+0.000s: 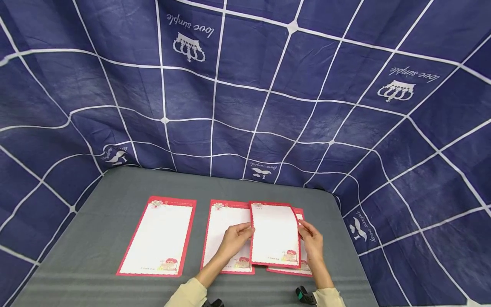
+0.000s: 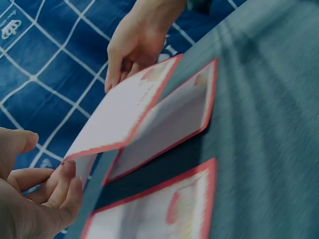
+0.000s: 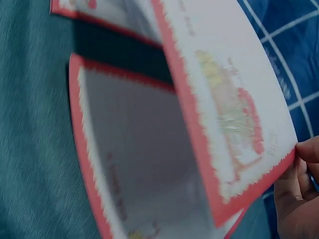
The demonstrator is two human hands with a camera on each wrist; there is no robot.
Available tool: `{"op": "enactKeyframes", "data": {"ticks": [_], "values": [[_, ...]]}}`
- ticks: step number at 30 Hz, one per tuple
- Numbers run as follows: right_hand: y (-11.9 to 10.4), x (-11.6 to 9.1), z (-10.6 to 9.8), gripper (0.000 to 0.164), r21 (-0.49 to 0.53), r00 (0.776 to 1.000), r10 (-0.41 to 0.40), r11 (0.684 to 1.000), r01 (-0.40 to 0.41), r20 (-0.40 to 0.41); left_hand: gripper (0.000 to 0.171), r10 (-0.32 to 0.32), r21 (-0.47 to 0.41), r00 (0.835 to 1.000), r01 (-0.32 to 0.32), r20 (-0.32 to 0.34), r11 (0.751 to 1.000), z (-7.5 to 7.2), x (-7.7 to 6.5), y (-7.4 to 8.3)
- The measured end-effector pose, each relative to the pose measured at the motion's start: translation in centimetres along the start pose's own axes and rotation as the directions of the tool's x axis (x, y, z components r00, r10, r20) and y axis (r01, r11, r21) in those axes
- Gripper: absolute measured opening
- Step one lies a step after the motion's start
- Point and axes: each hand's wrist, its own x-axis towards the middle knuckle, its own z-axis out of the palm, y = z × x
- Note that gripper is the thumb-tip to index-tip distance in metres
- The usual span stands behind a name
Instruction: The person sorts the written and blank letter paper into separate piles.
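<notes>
A white stationery sheet (image 1: 274, 234) with a red border is raised above the table, bowed between both hands. My left hand (image 1: 236, 238) holds its left edge with the fingertips; in the left wrist view the left hand (image 2: 42, 191) has one finger apart from the paper. My right hand (image 1: 312, 243) pinches the right edge, the thumb (image 3: 308, 148) on top in the right wrist view. Under the raised sheet lies a similar sheet (image 1: 304, 264), partly covered. Another similar sheet (image 1: 222, 226) lies under the left hand and forearm.
A further red-bordered sheet (image 1: 157, 234) lies flat on the left of the grey cloth-covered table (image 1: 96, 238). A dark blue curtain (image 1: 245, 98) with white grid lines surrounds the back and sides. Dark straps or devices (image 1: 304, 295) sit at the wrists.
</notes>
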Motion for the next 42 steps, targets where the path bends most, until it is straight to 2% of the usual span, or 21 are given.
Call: {"op": "enactKeyframes", "data": {"ticks": [6, 12, 16, 23, 29, 36, 42], "values": [[1.7, 0.1, -1.5, 0.03, -0.037, 0.999, 0.041, 0.998, -0.042, -0.026, 0.05, -0.06, -0.022, 0.997, 0.061, 0.049, 0.998, 2.3, -0.2, -1.3], [2.6, 0.1, -2.3, 0.032, -0.141, 0.995, 0.071, 0.987, -0.08, -0.063, 0.047, -0.103, -0.06, 0.995, 0.104, 0.017, 0.993, 3.7, 0.1, -2.2], [3.1, 0.2, -2.9, 0.033, -0.156, 0.995, 0.074, 0.984, -0.085, -0.074, 0.045, -0.112, -0.066, 0.994, 0.112, -0.005, 0.992, 4.6, 0.5, -2.7], [3.9, 0.5, -3.9, 0.032, -0.148, 0.992, 0.083, 0.984, -0.096, -0.092, 0.043, -0.126, -0.029, 0.992, 0.126, -0.022, 0.992, 5.9, 1.2, -3.0], [4.8, 0.7, -4.5, 0.029, -0.197, 0.992, 0.052, 0.978, -0.075, -0.118, 0.042, -0.128, 0.012, 0.992, 0.128, -0.018, 0.992, 6.9, 1.8, -3.5], [5.6, 1.0, -4.1, 0.025, -0.337, 0.99, -0.008, 0.941, -0.041, -0.142, 0.039, -0.112, 0.142, 0.991, 0.121, -0.067, 0.982, 7.4, 2.3, -4.3], [5.7, 1.3, -3.9, 0.023, -0.454, 0.985, -0.059, 0.891, -0.021, -0.162, 0.039, -0.05, 0.197, 0.995, 0.067, -0.089, 0.978, 7.7, 2.4, -4.6]]}}
